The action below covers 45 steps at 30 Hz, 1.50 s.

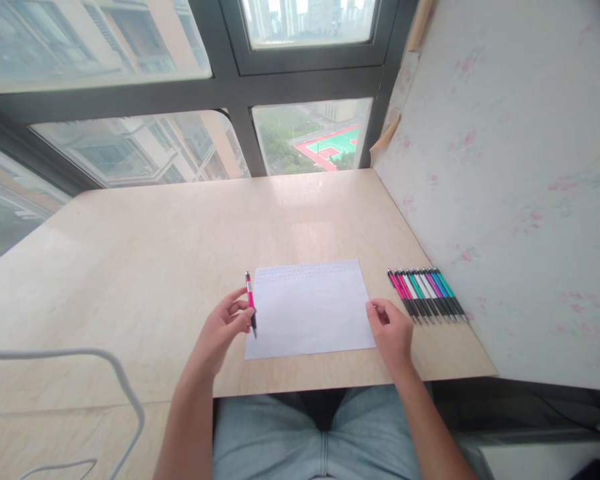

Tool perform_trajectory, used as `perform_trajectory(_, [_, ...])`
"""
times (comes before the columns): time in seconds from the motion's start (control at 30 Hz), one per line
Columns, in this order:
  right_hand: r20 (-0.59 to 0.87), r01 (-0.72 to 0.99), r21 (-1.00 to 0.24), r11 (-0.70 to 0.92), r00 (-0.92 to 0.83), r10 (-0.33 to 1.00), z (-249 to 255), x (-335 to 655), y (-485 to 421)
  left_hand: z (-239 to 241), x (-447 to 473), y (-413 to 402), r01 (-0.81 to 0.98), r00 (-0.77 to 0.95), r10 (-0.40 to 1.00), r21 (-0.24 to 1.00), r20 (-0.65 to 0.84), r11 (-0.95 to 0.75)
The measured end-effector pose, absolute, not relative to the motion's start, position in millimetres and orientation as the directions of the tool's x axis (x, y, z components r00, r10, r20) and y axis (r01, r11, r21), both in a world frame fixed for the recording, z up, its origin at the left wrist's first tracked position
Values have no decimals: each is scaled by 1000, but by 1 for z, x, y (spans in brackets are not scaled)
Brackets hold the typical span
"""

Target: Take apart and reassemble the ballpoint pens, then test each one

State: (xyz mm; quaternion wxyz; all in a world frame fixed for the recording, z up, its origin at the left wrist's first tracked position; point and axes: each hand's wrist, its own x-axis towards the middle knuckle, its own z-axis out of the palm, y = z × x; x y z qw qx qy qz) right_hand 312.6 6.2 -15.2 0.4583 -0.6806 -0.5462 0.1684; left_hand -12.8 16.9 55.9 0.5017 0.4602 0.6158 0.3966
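Pale beige, marble-patterned desk top (145,267) runs from the dark-framed window (240,93) to the person's lap; a white wall panel with faint pink flecks (505,187) closes its right side. White rectangular sheet of paper (313,313) lies flat near the front edge, centred before the person; faint lines of writing along its top edge, too small to read.

Left hand (223,330) grips a pink-and-black click pen (251,303) between thumb and fingers. Pen upright, slightly tilted, dark end down, at the sheet's left edge; whether the tip touches the paper is probably not decidable from this view.

Right hand (390,330) rests on the sheet's right edge, fingers loosely curled, holding nothing.

Row of spare click pens (427,295) (pink, white, teal, purple barrels, black grips) lies side by side on the desk, right of the sheet, close to the wall panel. Thin white cable (120,380) loops at lower left.
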Motion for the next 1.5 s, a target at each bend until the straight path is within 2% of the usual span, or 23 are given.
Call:
perform_trajectory(0.07, [271, 581, -813, 22, 345, 899, -15, 313, 7, 49, 18, 5, -128, -60, 964, 960, -260, 251])
perform_trajectory(0.13, [261, 552, -834, 22, 358, 896, -15, 314, 8, 40, 52, -4, -344, -102, 959, 914, -264, 215])
perform_trajectory(0.2, [235, 480, -877, 18, 395, 888, -14, 314, 8, 32, 82, -10, -479, -51, 959, 849, -280, 223])
perform_trajectory(0.3, [165, 316, -949, 13, 459, 873, -8, 310, 4, 24, 112, -15, -558, -5, 957, 795, -288, 237])
perform_trajectory(0.4, [107, 199, -980, 30, 391, 914, 2, 298, -3, 22, 123, -16, -560, 36, 959, 790, -281, 252])
perform_trajectory(0.57, [34, 150, -989, 11, 149, 988, 13, 272, -16, 23, 123, -18, -586, 13, 955, 772, -296, 247])
perform_trajectory(0.77, [-19, 13, -1000, -21, 92, 996, 14, 256, -22, 22, 122, -17, -612, -64, 943, 760, -326, 221])
perform_trajectory(0.87, [-47, 60, -997, -48, 23, 999, 15, 255, -21, 22, 122, -17, -611, -65, 946, 763, -316, 213])
perform_trajectory(0.97, [-58, 104, -993, -62, 41, 997, 17, 256, -20, 20, 121, -18, -537, -84, 962, 825, -260, 176])
perform_trajectory(1.1, [-79, 76, -993, -89, 125, 989, 21, 257, -19, 15, 116, -17, -375, -76, 983, 918, -168, 127])
perform_trajectory(1.33, [-107, -8, -994, -107, 133, 985, 19, 259, -17, 7, 108, -16, -413, 28, 983, 893, -182, 177])
perform_trajectory(1.5, [-91, 61, -994, -95, 59, 994, 18, 262, -19, 8, 107, -21, -425, 21, 985, 891, -171, 163])
